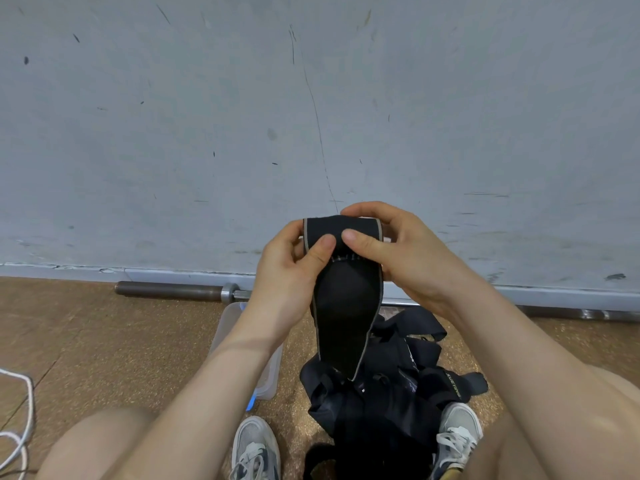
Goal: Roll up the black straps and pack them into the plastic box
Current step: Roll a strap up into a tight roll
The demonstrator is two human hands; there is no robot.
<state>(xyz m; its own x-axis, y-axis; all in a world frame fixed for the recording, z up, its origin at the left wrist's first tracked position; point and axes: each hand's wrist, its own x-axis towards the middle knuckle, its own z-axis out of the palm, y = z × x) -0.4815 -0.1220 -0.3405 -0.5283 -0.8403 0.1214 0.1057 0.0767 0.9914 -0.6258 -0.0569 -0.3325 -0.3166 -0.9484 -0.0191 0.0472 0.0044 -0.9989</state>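
Black strap [344, 306] w/ grey edging hangs in front of us: our left grip [291, 271] & right grip [398, 251] both pinch its top end. Strap pile [381, 393] lies on the floor [104, 341] below, plastic box [223, 323] just left.

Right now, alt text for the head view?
The left hand and right hand pinch the top of a black strap, its tail hanging over a pile of black straps on the floor. A clear plastic box sits left of the pile; a barbell lies by the wall.
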